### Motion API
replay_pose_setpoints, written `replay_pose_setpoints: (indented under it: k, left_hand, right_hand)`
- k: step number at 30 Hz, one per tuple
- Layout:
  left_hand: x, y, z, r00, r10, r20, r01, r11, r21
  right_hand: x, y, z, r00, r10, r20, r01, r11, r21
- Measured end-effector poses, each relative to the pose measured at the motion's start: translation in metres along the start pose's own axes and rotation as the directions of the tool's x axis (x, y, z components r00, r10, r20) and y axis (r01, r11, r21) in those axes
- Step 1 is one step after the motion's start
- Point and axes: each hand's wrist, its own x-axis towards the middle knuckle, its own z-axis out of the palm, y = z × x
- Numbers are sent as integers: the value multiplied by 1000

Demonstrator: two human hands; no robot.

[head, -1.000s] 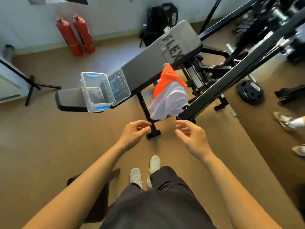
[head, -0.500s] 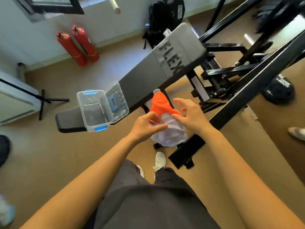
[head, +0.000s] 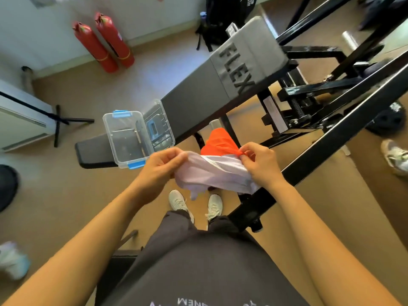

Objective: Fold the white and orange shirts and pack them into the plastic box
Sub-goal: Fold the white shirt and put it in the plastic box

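A white shirt [head: 217, 174] is stretched between both my hands in front of me, above my shoes. My left hand [head: 162, 163] pinches its left edge. My right hand [head: 259, 161] grips its right edge together with a corner of the orange shirt [head: 218, 143], which hangs just behind on a metal bar end. A clear plastic box [head: 125, 138] with blue clips stands open on the low end of the grey weight bench [head: 194, 107], left of my hands; its lid [head: 159, 124] leans back and the box is empty.
A black steel frame beam [head: 331, 138] runs diagonally at my right. Two red fire extinguishers [head: 103, 43] and a black backpack [head: 223, 16] stand by the far wall. Weight plates [head: 388, 120] lie on the floor to the right. Another person's shoe [head: 395, 155] is at the right edge.
My hands reached forward from empty air, closed on the hanging shirts, and now pull the white shirt out sideways between them. The view has moved closer to the bench.
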Motion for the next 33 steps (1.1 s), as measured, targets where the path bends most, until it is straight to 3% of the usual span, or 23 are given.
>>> replay_pose_setpoints:
  k: [4,7,9,12,17,19,21,23,27,33]
  left_hand:
    - [9,5,-37,942,27,-336,-69,991,-114]
    - [9,11,-67,846,30,-533,-112,986,-122]
    - [5,17,-81,812,67,-580,-133,988,-73]
    - [-3,25,-94,774,125,-621,-143,989,21]
    - [-17,35,-130,567,214,-796,-254,964,79]
    - [-21,34,-133,580,230,-782,-250,963,98]
    - [-22,30,-125,662,254,-705,-218,965,144]
    - [-26,28,-115,720,280,-635,-204,960,193]
    - [-39,34,-110,751,323,-577,-251,947,203]
    - [-65,46,-134,773,330,-542,-300,943,147]
  right_hand:
    - [2,-5,0,995,54,-80,-50,998,43]
    - [4,-10,-2,996,87,-3,-87,995,47]
    - [5,-14,-2,993,101,67,-104,994,36]
    - [3,-21,2,994,91,61,-95,994,61]
    - [-1,-23,16,995,88,53,-91,994,65]
    - [-2,-24,20,996,72,-54,-71,997,11]
    - [-8,-31,26,973,-22,-231,8,998,-60]
    - [-18,-51,38,941,-161,-299,152,987,-51]
    - [-21,-93,82,946,-320,-46,322,922,217]
    - [1,-150,161,927,-263,267,148,912,383]
